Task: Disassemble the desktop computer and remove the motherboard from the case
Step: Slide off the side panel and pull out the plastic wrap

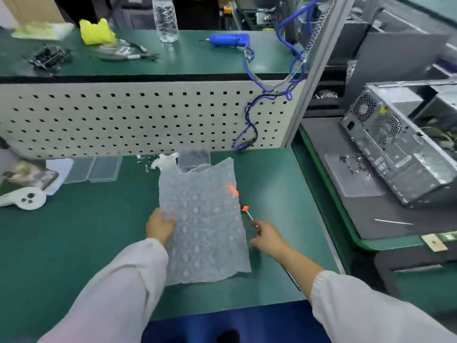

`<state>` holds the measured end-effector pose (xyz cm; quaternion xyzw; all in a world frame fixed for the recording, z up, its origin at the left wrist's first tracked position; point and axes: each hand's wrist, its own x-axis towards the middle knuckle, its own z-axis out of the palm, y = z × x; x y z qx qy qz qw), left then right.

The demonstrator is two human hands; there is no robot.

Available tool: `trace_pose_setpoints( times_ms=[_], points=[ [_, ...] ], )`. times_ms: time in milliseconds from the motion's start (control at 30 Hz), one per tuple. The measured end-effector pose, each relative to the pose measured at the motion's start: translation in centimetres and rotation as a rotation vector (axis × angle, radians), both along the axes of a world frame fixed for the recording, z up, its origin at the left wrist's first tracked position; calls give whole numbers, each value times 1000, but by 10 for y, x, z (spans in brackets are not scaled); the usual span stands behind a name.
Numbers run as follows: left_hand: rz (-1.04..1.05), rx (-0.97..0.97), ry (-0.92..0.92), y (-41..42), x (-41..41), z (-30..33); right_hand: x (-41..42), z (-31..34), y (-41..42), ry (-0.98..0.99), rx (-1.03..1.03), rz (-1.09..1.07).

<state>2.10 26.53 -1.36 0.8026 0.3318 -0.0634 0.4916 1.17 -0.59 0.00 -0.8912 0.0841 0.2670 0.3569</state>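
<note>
A sheet of bubble wrap [205, 224] lies on the green bench in front of me. My left hand [159, 226] grips its left edge, thumb on top. A screwdriver [243, 206] with an orange and black handle lies partly under the sheet's right edge, its metal shaft pointing toward me. My right hand [265, 237] touches the tip of that shaft, fingers loosely bent. The grey desktop computer case [398, 149] lies on its side on the neighbouring bench at the right, its back panel with fan grilles facing me. The motherboard is not visible.
A white pegboard panel [138, 117] closes the bench's back, with blue cables [249, 129] hanging down it. Clear plastic boxes [96, 169] and a white tool [24, 199] sit at the left. On the far bench lie a blue electric screwdriver [230, 40], a water bottle [165, 18], pliers [128, 53].
</note>
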Motion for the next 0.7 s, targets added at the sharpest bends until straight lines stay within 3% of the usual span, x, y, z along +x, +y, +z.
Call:
trace_pose_setpoints(
  times_ms=[167, 300, 400, 500, 700],
  points=[
    [68, 186, 50, -3, 7, 3, 5, -1, -4, 5, -55, 51],
    [18, 340, -130, -33, 16, 21, 4, 10, -17, -1, -50, 3],
    [-177, 165, -232, -73, 24, 39, -3, 26, -34, -21, -40, -58],
    [-488, -4, -138, -136, 27, 62, -15, 52, -58, -64, 20, -164],
    [-1056, -106, -32, -294, -4, 120, -70, 127, -146, -255, -45, -303]
  ],
)
